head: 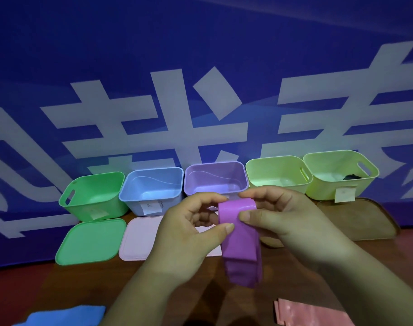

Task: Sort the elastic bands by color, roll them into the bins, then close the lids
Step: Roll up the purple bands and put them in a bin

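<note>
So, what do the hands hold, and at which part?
The left hand and the right hand pinch the purple band at its top end.

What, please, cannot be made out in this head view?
Head view:
Dark object in the far-right yellow-green plastic bin: mostly hidden by its front wall.
Blue elastic band, bottom left, and pink flat piece, bottom right: cut off by the frame edge.
Paper label on the pale blue plastic bin: too blurred to read.
Pale pink square lid: partly covered by the left hand.
</note>
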`<state>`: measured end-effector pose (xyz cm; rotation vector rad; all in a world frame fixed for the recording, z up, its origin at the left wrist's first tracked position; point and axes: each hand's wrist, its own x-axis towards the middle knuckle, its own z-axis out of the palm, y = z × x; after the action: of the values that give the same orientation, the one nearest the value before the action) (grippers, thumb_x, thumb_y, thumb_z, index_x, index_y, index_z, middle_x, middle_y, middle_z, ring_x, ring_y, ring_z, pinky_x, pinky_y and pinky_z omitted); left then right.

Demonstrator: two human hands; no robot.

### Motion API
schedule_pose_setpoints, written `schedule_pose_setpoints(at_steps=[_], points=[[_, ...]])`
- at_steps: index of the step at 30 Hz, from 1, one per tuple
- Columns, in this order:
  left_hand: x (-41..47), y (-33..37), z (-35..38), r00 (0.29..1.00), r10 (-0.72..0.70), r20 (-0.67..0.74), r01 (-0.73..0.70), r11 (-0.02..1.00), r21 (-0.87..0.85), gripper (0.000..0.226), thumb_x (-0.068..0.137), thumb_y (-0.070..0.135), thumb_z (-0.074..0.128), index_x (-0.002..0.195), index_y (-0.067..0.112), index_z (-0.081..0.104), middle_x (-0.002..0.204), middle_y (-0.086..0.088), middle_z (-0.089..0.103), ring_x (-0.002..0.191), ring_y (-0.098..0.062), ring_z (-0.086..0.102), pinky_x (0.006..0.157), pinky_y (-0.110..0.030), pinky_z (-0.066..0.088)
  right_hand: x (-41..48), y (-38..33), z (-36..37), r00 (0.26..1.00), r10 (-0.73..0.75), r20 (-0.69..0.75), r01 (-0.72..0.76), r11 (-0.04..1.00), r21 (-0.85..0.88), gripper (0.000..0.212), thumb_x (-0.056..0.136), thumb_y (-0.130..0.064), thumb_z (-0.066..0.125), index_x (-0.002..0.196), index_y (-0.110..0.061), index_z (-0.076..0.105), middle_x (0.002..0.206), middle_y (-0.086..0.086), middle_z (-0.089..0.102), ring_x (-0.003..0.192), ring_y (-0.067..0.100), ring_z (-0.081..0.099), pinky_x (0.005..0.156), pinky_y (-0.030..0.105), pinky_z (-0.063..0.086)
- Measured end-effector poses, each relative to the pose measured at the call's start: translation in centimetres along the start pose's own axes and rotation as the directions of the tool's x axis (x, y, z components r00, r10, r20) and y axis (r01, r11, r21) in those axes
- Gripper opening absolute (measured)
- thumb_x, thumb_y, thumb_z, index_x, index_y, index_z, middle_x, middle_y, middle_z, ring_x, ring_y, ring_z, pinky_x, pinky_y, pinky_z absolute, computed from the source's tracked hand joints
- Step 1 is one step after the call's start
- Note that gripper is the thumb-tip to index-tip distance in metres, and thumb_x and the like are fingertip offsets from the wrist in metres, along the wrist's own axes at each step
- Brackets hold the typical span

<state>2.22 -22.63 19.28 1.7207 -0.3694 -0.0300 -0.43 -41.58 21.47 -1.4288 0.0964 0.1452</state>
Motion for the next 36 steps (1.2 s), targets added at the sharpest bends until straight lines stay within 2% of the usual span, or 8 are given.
schedule_pose_setpoints(at_steps=[4,9,13,18,22,27,32,36], points=[[0.6,0.4,0.5,1.000,0.027,0.013,-0.027,0.999,-0.030,0.042,0.070,0.014,0.080,0.102,0.039,0.070,0.103,0.002,0.074,0.097,-0.021,0.070,0.089,-0.035,0.055,0.5,-0.6,-0.7,0.999,-0.050,0.017,0.050,0.997,-0.056,0.038,0.063,-0.023,0.081,0.100,-0.017,0.074,0.104,0.025,0.069,0.088,0.030,0.070,0.088,0.046,0.056],[0.9,1.0,1.2,0.999,0.041,0.029,-0.036,0.989,-0.146,0.038,0.068,0.020,0.080,0.102,0.035,0.071,0.107,-0.004,0.072,0.099,-0.025,0.069,0.087,-0.033,0.055,1.1,-0.7,-1.4,0.997,-0.066,0.042,0.065,0.998,0.010,0.038,0.062,-0.019,0.080,0.099,-0.010,0.073,0.100,0.032,0.065,0.082,0.026,0.069,0.072,0.033,0.059],[1.0,0.8,1.5,0.997,0.050,0.054,-0.042,0.989,-0.145,0.042,0.067,0.021,0.081,0.107,0.031,0.069,0.111,-0.002,0.072,0.099,-0.029,0.069,0.086,-0.035,0.056,1.4,-0.4,-2.1,0.997,-0.026,0.075,0.018,0.995,0.102,0.038,0.066,-0.012,0.076,0.101,0.000,0.069,0.089,0.021,0.073,0.074,0.022,0.070,0.063,0.025,0.056],[1.4,0.6,1.9,0.997,0.051,0.061,-0.042,0.988,-0.147,0.043,0.066,0.019,0.082,0.105,0.033,0.068,0.104,-0.008,0.073,0.094,-0.033,0.067,0.083,-0.034,0.055,1.5,-0.5,-2.4,0.995,-0.008,0.095,-0.003,0.993,0.115,0.039,0.067,-0.015,0.075,0.102,0.003,0.068,0.089,0.020,0.072,0.071,0.020,0.068,0.063,0.025,0.055],[1.7,0.4,2.3,0.999,0.045,0.025,-0.040,0.986,-0.164,0.040,0.065,0.020,0.082,0.101,0.031,0.070,0.100,-0.010,0.072,0.089,-0.032,0.066,0.083,-0.042,0.058,1.8,-0.5,-2.5,0.995,-0.022,0.094,0.015,0.997,0.074,0.035,0.070,-0.017,0.080,0.099,-0.001,0.069,0.086,0.017,0.072,0.071,0.019,0.068,0.063,0.025,0.055],[2.2,0.4,2.4,1.000,0.012,-0.009,-0.014,0.982,-0.188,0.041,0.060,0.022,0.083,0.099,0.028,0.072,0.097,-0.011,0.073,0.085,-0.027,0.068,0.079,-0.036,0.059,2.0,-0.2,-2.9,0.987,-0.150,0.058,0.155,0.984,-0.093,0.030,0.071,-0.023,0.084,0.099,-0.022,0.072,0.097,0.010,0.073,0.081,0.025,0.069,0.076,0.034,0.056],[2.5,-0.2,2.2,0.998,-0.016,-0.060,0.004,0.981,-0.192,0.046,0.058,0.024,0.083,0.100,0.035,0.069,0.100,-0.012,0.074,0.086,-0.027,0.070,0.077,-0.035,0.059,2.3,0.5,-3.3,0.954,-0.254,0.162,0.266,0.962,-0.061,0.040,0.074,-0.006,0.082,0.106,-0.026,0.070,0.108,0.004,0.071,0.087,0.033,0.068,0.078,0.039,0.059],[2.6,-0.2,2.3,0.998,-0.022,-0.064,0.005,0.969,-0.247,0.042,0.059,0.024,0.081,0.097,0.034,0.069,0.095,-0.013,0.075,0.084,-0.023,0.070,0.075,-0.030,0.057,2.5,0.8,-3.1,0.928,-0.340,0.154,0.357,0.928,-0.107,0.040,0.066,-0.028,0.088,0.103,-0.029,0.072,0.108,0.004,0.068,0.092,0.034,0.066,0.080,0.044,0.058]])
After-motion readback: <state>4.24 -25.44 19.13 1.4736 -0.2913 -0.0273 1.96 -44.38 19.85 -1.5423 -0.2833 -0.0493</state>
